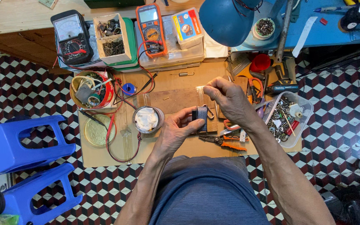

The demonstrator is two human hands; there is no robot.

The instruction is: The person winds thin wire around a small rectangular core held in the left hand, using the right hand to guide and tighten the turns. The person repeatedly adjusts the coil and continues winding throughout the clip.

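My left hand [175,132] grips a small dark block-shaped part [200,116], like a wound coil, over the brown cardboard mat [180,79]. My right hand [228,99] hovers just above and right of it, fingers pinched on a strip of clear tape [201,88] that runs down toward the part. A round metal tin with white contents [147,119] stands just left of my left hand. Orange-handled pliers [225,143] lie on the mat under my right wrist.
Two meters, black [71,36] and orange [151,30], and a box of small parts [112,39] sit at the back. A red bowl of wire [91,90], a clear tub of hardware [288,118], a blue lamp shade [226,20] and blue stools [21,146] surround the mat.
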